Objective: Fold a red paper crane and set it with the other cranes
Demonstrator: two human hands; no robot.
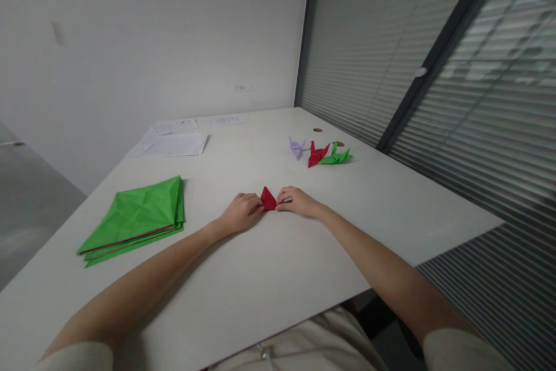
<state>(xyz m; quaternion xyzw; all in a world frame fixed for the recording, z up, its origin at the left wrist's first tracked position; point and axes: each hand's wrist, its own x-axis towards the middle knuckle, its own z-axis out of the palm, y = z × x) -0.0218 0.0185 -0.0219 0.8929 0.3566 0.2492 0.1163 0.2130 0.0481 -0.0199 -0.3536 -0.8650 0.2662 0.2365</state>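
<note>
A small folded red paper lies on the white table between my hands. My left hand pinches its left side with curled fingers. My right hand pinches its right side, fingers pressed together on the table top. Beyond them, to the right, stand three finished paper figures: a lilac one, a red one and a green one.
A stack of green paper sheets with a red sheet's edge showing lies at the left. White printed papers lie at the far left near the wall. Window blinds run along the table's right edge.
</note>
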